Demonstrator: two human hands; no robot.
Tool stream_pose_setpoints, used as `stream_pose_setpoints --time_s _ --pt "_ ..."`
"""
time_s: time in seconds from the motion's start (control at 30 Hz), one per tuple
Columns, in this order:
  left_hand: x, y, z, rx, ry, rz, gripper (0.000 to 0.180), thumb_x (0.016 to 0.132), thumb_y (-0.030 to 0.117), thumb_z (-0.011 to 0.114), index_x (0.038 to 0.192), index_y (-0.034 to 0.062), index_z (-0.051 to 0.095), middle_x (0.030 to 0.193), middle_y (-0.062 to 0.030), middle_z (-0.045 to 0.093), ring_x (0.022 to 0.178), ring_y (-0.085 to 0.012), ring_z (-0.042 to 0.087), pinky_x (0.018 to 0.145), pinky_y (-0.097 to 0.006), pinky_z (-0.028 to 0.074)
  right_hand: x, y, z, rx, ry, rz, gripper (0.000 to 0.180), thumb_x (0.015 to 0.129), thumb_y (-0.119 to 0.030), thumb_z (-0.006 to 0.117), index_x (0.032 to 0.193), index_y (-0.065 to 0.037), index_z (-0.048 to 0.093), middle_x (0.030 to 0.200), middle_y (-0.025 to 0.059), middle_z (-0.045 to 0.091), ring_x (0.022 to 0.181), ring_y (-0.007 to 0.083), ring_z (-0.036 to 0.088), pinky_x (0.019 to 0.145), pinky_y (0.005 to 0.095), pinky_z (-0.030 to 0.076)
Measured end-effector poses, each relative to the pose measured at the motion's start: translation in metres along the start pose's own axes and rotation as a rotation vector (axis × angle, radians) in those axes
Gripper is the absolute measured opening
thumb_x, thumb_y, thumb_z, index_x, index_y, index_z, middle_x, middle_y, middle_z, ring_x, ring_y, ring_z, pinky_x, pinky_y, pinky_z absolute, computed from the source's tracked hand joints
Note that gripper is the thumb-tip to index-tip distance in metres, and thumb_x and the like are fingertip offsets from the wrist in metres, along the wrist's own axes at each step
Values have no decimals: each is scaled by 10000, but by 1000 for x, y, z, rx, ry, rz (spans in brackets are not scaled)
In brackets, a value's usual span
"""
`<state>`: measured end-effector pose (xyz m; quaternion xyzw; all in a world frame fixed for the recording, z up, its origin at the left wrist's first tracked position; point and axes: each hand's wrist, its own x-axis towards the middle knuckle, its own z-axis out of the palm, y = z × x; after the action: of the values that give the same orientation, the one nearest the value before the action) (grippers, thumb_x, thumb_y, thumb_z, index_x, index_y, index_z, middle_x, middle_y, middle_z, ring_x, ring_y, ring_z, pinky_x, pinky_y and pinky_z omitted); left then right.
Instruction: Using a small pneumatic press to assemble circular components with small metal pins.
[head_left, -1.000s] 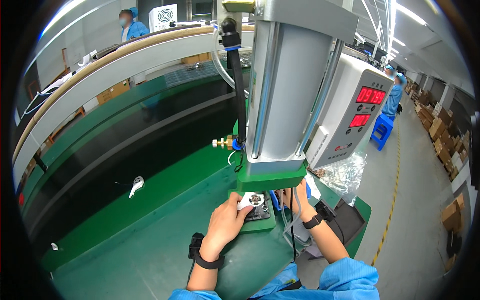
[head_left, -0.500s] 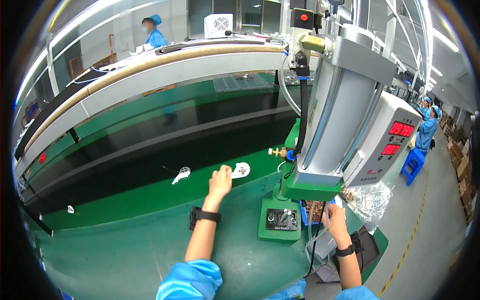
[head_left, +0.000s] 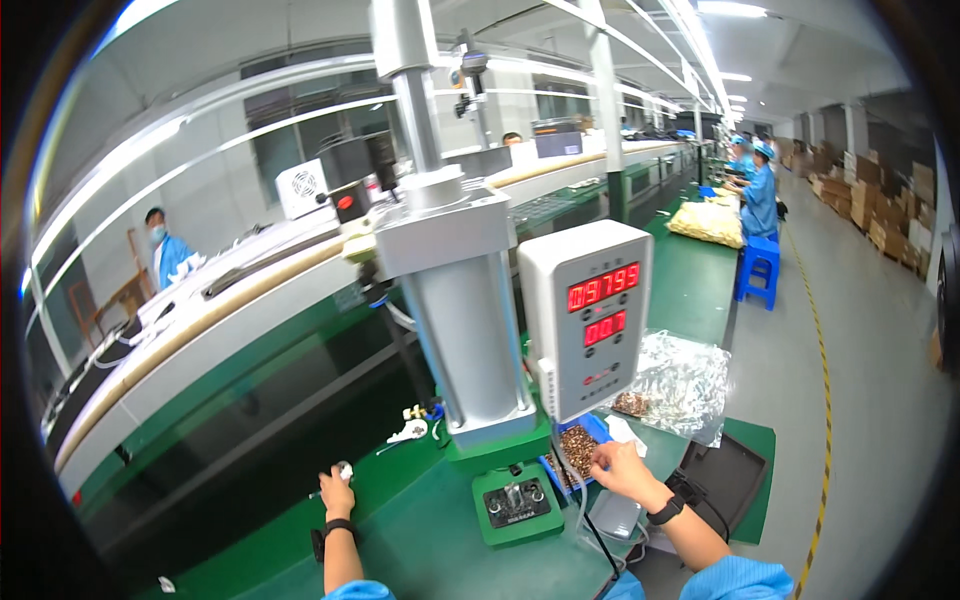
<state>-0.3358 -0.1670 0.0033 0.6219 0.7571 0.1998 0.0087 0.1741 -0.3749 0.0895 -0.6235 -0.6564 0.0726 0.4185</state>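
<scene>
My left hand (head_left: 337, 494) rests on a small white part (head_left: 343, 468) at the edge of the dark conveyor belt (head_left: 250, 440), fingers curled over it. A second white part (head_left: 408, 432) lies further along the belt edge. My right hand (head_left: 618, 470) reaches into a blue tray of small brown pieces (head_left: 578, 446) beside the press, fingers pinched down among them. Between my hands stands the green fixture base (head_left: 515, 503) of the grey pneumatic press (head_left: 470, 330).
A white controller box with red digits (head_left: 590, 325) hangs on the press. Crinkled clear plastic bags (head_left: 685, 380) and a black tray (head_left: 725, 472) lie to the right. Other workers in blue sit at the far right and stand across the line at the left.
The view has swung right and up. My left hand set the white part down on the belt edge and stays on it. My right hand moved up into the blue tray.
</scene>
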Motion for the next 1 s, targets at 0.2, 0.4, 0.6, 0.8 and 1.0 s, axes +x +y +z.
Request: stream_pose_setpoints --time_s 0.2,0.4,0.6,0.8,1.0 --pt "-16 33 -46 29 -31 -34 331 845 99 479 1165 60 404 1023 -258 521 966 -422 532 801 -502 446 -3 -1 -3 -15 14 -76 110 699 -95 609 758 -3 618 613 117 587 546 245 581 552 330 470" --pt "-61 94 -113 -328 87 106 258 914 110 387 1152 43 462 918 -181 625 765 -332 617 677 -417 474 -2 -13 -10 147 22 69 101 741 -71 603 797 12 616 695 139 632 620 250 624 581 327 476" --pt "-153 208 -149 -861 -175 475 235 935 91 392 1118 27 525 747 -101 605 630 -145 574 591 -284 450 -19 -18 -16 248 123 121 132 714 -61 654 834 -7 654 679 107 620 566 166 567 553 286 458" --pt "-176 238 -130 -672 -211 649 213 892 97 485 1089 57 556 667 -175 608 586 -337 597 538 -396 457 -33 -23 -28 129 94 58 92 708 -67 665 794 -39 653 679 53 604 540 156 496 534 287 406" --pt "-184 247 -131 -476 -116 726 188 869 92 514 1037 28 568 671 -199 602 618 -378 584 550 -421 443 -48 -14 -38 91 109 147 80 712 -91 658 784 -56 650 677 38 602 553 161 492 582 288 389"
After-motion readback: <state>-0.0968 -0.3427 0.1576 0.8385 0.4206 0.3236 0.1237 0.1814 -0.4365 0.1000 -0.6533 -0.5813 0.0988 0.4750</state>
